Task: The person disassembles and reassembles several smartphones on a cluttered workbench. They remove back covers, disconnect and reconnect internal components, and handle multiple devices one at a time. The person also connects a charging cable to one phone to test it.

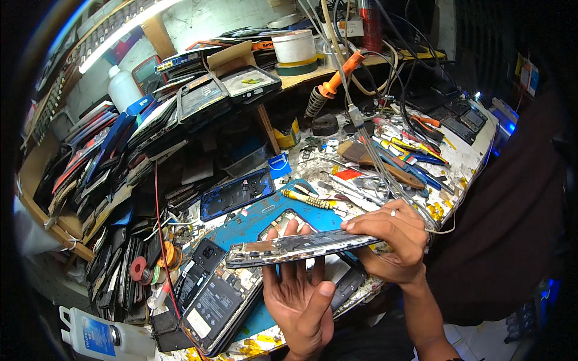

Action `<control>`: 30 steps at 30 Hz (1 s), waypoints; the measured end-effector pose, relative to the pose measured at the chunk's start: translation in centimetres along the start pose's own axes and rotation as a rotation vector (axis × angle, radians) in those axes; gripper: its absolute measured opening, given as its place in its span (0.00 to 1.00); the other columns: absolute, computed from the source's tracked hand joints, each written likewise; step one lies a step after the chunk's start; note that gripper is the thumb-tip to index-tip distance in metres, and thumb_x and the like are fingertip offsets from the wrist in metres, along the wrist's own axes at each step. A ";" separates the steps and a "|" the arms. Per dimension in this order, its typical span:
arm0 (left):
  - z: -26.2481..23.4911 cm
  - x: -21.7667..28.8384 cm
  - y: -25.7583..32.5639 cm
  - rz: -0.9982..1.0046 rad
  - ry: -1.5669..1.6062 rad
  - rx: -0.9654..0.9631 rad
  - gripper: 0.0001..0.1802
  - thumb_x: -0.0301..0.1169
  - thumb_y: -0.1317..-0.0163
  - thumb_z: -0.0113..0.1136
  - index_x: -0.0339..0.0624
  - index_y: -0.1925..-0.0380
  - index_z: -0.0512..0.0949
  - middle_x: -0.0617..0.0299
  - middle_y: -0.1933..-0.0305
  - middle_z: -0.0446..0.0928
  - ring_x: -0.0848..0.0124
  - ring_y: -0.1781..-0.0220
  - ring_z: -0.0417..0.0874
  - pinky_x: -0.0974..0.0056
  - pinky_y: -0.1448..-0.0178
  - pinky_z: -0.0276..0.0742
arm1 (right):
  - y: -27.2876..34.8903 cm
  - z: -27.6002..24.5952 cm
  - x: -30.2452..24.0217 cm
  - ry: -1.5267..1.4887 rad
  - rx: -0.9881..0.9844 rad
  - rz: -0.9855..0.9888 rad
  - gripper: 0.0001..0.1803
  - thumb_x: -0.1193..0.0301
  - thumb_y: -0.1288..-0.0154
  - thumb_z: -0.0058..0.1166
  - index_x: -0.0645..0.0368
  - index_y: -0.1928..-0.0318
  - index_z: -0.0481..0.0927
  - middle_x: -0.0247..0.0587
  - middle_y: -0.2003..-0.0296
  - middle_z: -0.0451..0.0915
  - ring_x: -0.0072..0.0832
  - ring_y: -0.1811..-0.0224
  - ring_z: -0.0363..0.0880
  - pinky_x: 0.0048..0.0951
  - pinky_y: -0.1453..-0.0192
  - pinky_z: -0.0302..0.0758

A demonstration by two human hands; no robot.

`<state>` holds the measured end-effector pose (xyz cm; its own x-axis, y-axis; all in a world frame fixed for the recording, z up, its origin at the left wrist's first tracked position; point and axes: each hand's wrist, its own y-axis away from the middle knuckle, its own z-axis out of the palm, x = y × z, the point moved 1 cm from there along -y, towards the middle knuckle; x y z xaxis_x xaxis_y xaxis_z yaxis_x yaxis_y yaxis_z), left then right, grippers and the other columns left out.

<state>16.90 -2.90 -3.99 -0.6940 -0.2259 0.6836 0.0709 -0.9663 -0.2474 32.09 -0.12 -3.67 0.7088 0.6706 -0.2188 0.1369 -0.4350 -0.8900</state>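
Note:
An opened smartphone (301, 246), seen nearly edge-on with its inner parts bare, hangs above the blue work mat (250, 231). My right hand (394, 243) grips its right end, thumb on the upper face and fingers below. My left hand (301, 307) is palm up under and behind the phone, fingers stretched out and thumb apart; whether they touch it I cannot tell. A second phone with its battery bare (217, 310) lies left of my left hand. Behind the held phone another phone frame (280, 222) is partly hidden.
Stacked phone parts and covers (114, 144) crowd the left side. A blue phone frame (238, 194) lies at the mat's far edge. Tweezers, a brush (382, 163) and other tools cover the right. An orange-handled iron (340, 75) and cables hang above. A white jug (105, 334) stands lower left.

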 end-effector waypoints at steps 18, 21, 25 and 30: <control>-0.2 0.0 0.0 -0.010 0.016 -0.013 0.49 0.23 0.46 0.66 0.34 0.28 0.48 0.41 0.26 0.54 0.52 0.24 0.57 0.45 0.22 0.52 | 0.0 0.0 0.0 0.003 0.000 -0.002 0.18 0.74 0.56 0.70 0.54 0.61 0.82 0.32 0.68 0.87 0.25 0.69 0.85 0.27 0.61 0.73; -0.2 0.0 0.0 -0.015 0.023 -0.021 0.49 0.23 0.46 0.66 0.35 0.28 0.48 0.41 0.26 0.55 0.52 0.24 0.58 0.45 0.22 0.52 | 0.0 0.1 0.0 -0.001 -0.001 0.000 0.18 0.74 0.56 0.70 0.54 0.61 0.82 0.32 0.68 0.87 0.25 0.69 0.85 0.27 0.61 0.73; -0.2 0.0 0.0 -0.014 0.025 -0.020 0.49 0.23 0.46 0.66 0.35 0.28 0.48 0.41 0.26 0.55 0.53 0.24 0.58 0.45 0.22 0.51 | 0.0 0.0 0.1 -0.001 -0.001 -0.001 0.18 0.74 0.56 0.70 0.54 0.61 0.82 0.32 0.68 0.87 0.25 0.69 0.84 0.27 0.61 0.73; -0.2 0.0 0.0 -0.012 0.024 -0.015 0.49 0.23 0.46 0.66 0.35 0.28 0.48 0.42 0.26 0.56 0.53 0.24 0.59 0.45 0.22 0.52 | 0.0 0.0 0.0 0.002 -0.001 0.000 0.18 0.75 0.56 0.70 0.54 0.61 0.82 0.32 0.68 0.87 0.25 0.69 0.84 0.27 0.61 0.72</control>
<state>16.79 -2.84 -4.12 -0.7116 -0.2111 0.6701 0.0517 -0.9669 -0.2498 32.09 -0.10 -3.69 0.7099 0.6698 -0.2178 0.1380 -0.4355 -0.8896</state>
